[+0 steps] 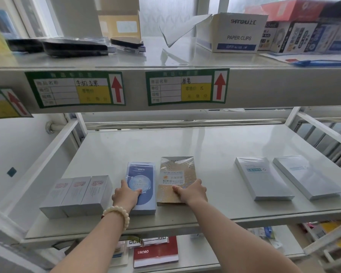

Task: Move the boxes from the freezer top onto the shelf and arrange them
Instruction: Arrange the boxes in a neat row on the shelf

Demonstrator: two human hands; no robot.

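On the middle white shelf [205, 146] lie a blue flat box [141, 175] and, touching its right side, a gold flat box [176, 170]. My left hand [126, 196], with a bead bracelet on the wrist, grips the near end of the blue box, thumb on top. My right hand [191, 192] grips the near right corner of the gold box, thumb on its top. Three pale upright-print boxes [77, 196] lie side by side to the left. Two white flat boxes [262, 178] [307, 176] lie to the right. The freezer top is out of view.
The upper shelf [165, 54] carries a paper clips carton [234, 34], black packaged items [75, 47] and colourful boxes [307, 34]. Green price labels [75, 89] line its front edge. A red notebook [156, 253] and other stock lie on the shelf below.
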